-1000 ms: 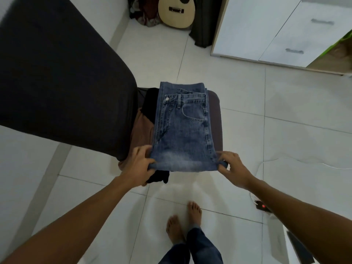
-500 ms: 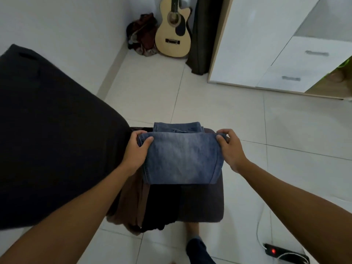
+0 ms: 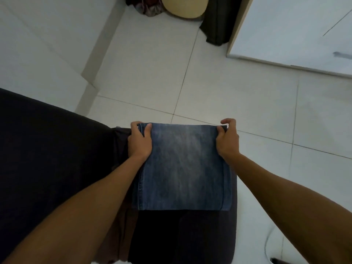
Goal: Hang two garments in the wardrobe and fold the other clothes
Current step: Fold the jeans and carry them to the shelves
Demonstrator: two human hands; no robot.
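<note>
From the head view, the folded blue denim jeans (image 3: 182, 166) lie on the dark cushioned stool (image 3: 209, 235). The left hand (image 3: 140, 141) and right hand (image 3: 227, 141) pinch the jeans' far corners. To finish well, align both edges squarely, then press flat before releasing.

The folded jeans (image 3: 182, 166) are faded blue denim, paler through the middle. The stool (image 3: 209, 235) beneath is dark brown-black. The floor (image 3: 228, 92) is white tile with grey grout. The guitar (image 3: 183, 8) is pale tan.
</note>
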